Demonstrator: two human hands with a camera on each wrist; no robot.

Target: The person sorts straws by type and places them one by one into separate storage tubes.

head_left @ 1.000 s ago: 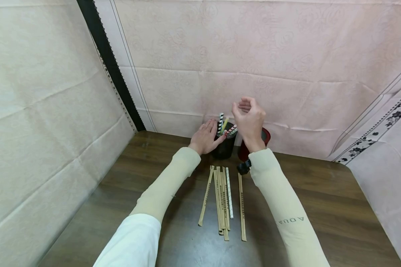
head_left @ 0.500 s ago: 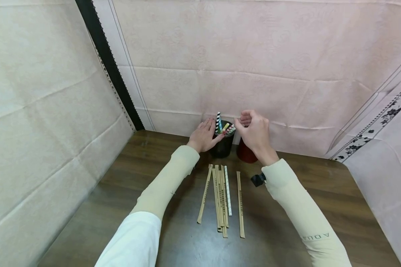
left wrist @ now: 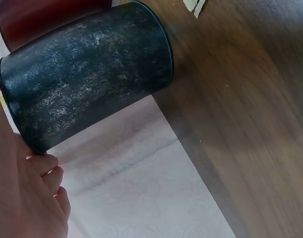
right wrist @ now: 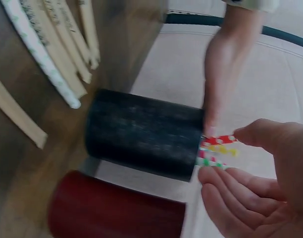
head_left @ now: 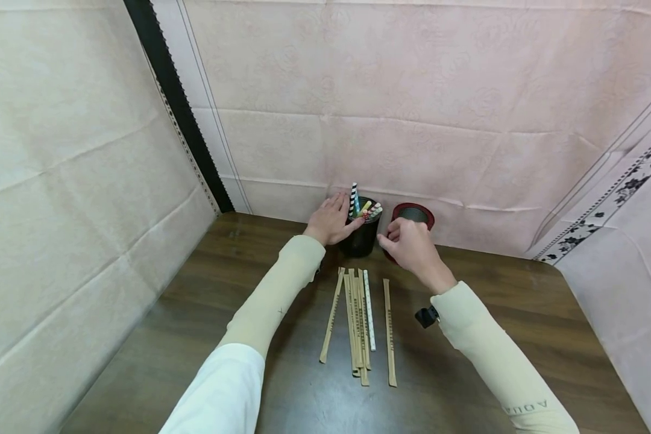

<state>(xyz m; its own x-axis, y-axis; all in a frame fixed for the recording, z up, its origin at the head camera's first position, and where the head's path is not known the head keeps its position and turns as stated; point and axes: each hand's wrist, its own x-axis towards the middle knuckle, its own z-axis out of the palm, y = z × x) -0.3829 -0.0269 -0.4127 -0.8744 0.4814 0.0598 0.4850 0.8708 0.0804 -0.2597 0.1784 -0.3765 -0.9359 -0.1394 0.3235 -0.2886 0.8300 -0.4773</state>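
While the left grip (head_left: 331, 220) is lying against the side of the black cup (head_left: 360, 240), its fingers are pointing toward the wall (head_left: 423, 144) and its thumb is spreading across the front of the rim, so the cup is sitting in the fork between them. The cup is standing upright at the back of the table (head_left: 493, 337), its mouth facing up. Inside it, a black-and-white straw (head_left: 352, 196) is pointing nearly straight up, while a red dotted straw (right wrist: 221, 140) and others are leaning right. The right grip (head_left: 415, 246) is hovering before the red cup (right wrist: 119, 210), which is standing upright just beside the black one. Its thumb and fingers are staying apart around a gap near the straw tips, holding nothing; whether the thumb is touching one, I cannot tell. Nearer the person, several wrapped straws (head_left: 357, 319) and a white straw (head_left: 369, 310) are lying flat, their long axes running roughly away from the person.
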